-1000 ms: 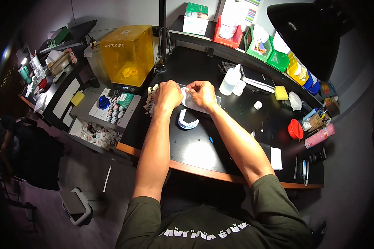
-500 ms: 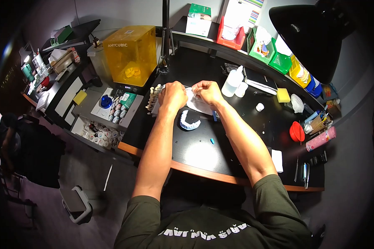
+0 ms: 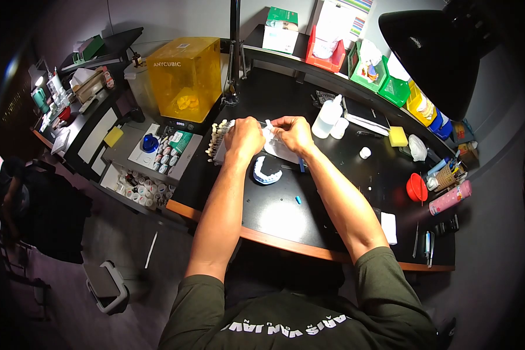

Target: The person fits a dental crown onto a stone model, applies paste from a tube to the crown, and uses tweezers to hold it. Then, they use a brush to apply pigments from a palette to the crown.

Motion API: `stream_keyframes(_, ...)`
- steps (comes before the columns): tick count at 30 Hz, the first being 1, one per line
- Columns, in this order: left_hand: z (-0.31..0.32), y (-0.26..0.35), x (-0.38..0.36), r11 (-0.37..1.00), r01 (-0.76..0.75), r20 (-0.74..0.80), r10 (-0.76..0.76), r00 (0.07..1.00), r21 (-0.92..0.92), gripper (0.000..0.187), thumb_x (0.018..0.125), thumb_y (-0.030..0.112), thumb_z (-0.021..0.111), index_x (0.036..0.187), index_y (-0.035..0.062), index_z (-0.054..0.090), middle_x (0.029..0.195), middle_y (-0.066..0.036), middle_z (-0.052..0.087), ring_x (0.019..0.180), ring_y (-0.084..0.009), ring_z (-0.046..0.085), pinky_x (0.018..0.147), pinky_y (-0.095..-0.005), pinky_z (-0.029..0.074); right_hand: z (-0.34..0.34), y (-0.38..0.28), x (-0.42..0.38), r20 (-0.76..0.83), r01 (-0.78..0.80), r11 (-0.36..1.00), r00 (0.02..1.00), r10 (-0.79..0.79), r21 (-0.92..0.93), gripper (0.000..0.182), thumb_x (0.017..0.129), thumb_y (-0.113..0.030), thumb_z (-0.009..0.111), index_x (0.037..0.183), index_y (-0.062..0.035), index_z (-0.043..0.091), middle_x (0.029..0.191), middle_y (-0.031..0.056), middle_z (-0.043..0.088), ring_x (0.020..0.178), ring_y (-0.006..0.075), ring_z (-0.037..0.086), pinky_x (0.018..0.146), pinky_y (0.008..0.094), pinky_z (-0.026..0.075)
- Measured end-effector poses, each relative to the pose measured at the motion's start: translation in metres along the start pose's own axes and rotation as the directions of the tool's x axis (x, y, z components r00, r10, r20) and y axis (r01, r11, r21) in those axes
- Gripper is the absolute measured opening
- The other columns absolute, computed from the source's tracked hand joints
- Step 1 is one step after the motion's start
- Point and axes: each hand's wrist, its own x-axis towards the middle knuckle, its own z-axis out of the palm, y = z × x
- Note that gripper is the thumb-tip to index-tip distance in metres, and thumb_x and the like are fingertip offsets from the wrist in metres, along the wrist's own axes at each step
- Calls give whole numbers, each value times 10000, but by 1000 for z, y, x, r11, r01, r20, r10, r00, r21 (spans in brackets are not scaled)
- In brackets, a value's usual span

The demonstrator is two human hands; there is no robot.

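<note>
My left hand [image 3: 245, 139] is closed, its fingertips turned down and away, so what they hold is hidden. Close beside it, my right hand [image 3: 295, 136] pinches a thin whitish sheet, perhaps plastic [image 3: 269, 137], that shows between the hands. A pale, flat piece [image 3: 283, 153] lies on the desk under the right hand. Left of the left hand stands a row of tooth-shade tabs [image 3: 217, 139]. Nearer to me rests a horseshoe-shaped dental model [image 3: 266, 171], whitish on top and bluish below. A small blue piece [image 3: 298, 200] lies to its right.
A white squeeze bottle [image 3: 326, 116] stands right of my hands. Farther right are a yellow sponge [image 3: 398, 136], a red bowl [image 3: 416, 186] and a pink bottle [image 3: 451, 197]. A yellow-covered printer [image 3: 184, 76] is at left; a black lamp [image 3: 431, 52] overhangs the right.
The fingers of my right hand have shifted slightly on the whitish sheet. My left hand stays almost in place, and the things on the desk have not moved.
</note>
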Motion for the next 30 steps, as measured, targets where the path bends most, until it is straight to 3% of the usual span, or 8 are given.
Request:
stream_keyframes(3, 3, -3, 3, 1000, -15, 7, 14, 1000, 8, 214, 928, 167, 696, 1086, 138, 838, 1115, -193, 786, 1107, -387, 745, 999, -482, 581, -2, -4, -3, 69, 29, 997, 997, -24, -68, 137, 937, -61, 782, 1061, -3, 787, 827, 81, 767, 758, 116, 696, 736, 328, 576)
stream_keyframes(6, 4, -2, 4, 1000, -5, 46, 4, 999, 24, 223, 926, 170, 706, 1106, 137, 834, 1133, -193, 784, 1118, -385, 742, 1005, -481, 578, -1, -4, -2, 118, 163, 947, 984, -135, -275, 92, 905, -17, 743, 985, 9, 780, 869, 212, 768, 842, 306, 775, 811, 402, 582)
stream_keyframes(10, 0, -3, 2, 998, 58, 49, -59, 997, 25, 240, 925, 178, 717, 1135, 140, 828, 1161, -195, 779, 1132, -380, 740, 1011, -476, 577, 2, -7, 0, 124, 280, 923, 959, -256, -265, 108, 873, 21, 701, 961, 24, 763, 907, 253, 753, 902, 392, 765, 831, 438, 582)
stream_keyframes(19, -22, 3, -4, 982, 147, -75, -156, 985, -114, 246, 930, 140, 634, 1086, 135, 825, 1144, -193, 783, 1121, -405, 739, 993, -493, 585, -13, -13, 1, 137, 223, 930, 972, -190, -292, 294, 814, -54, 733, 1096, -16, 806, 1014, 235, 776, 1010, 394, 757, 964, 430, 588)
stream_keyframes(21, -15, -3, -1, 988, 89, -126, -105, 986, -128, 232, 953, 197, 637, 1073, 121, 821, 1062, -192, 795, 1031, -391, 765, 919, -487, 596, -20, -12, 6, 55, 328, 868, 942, -332, -374, 354, 818, -91, 759, 1169, -61, 797, 1161, 233, 713, 1125, 377, 695, 1043, 432, 540)
stream_keyframes(23, -3, -17, 13, 972, -35, -153, -1, 988, -232, 216, 956, 221, 661, 1042, 106, 822, 968, -186, 798, 962, -374, 780, 874, -463, 598, -44, -52, -9, -115, 119, 928, 979, -170, -353, 316, 842, -125, 772, 1152, -68, 795, 1112, 205, 718, 1082, 355, 703, 1018, 430, 548)
stream_keyframes(24, -3, -13, 11, 962, -57, -177, 9, 984, -266, 195, 952, 204, 695, 1025, 72, 818, 949, -206, 792, 958, -373, 778, 868, -452, 601, -58, -55, -12, -89, 157, 914, 975, -204, -374, 273, 867, -162, 778, 1124, -70, 797, 1103, 198, 720, 1088, 349, 709, 1010, 432, 548)
stream_keyframes(30, 14, -23, 27, 843, -184, -118, 144, 982, -506, 236, 968, 202, 761, 1080, -3, 790, 740, -21, 725, 650, -62, 590, 605, -281, 465, -177, -81, -83, 37, 311, 860, 945, -324, -404, 204, 909, -121, 751, 1071, -4, 791, 930, 113, 760, 795, 176, 715, 771, 332, 585)
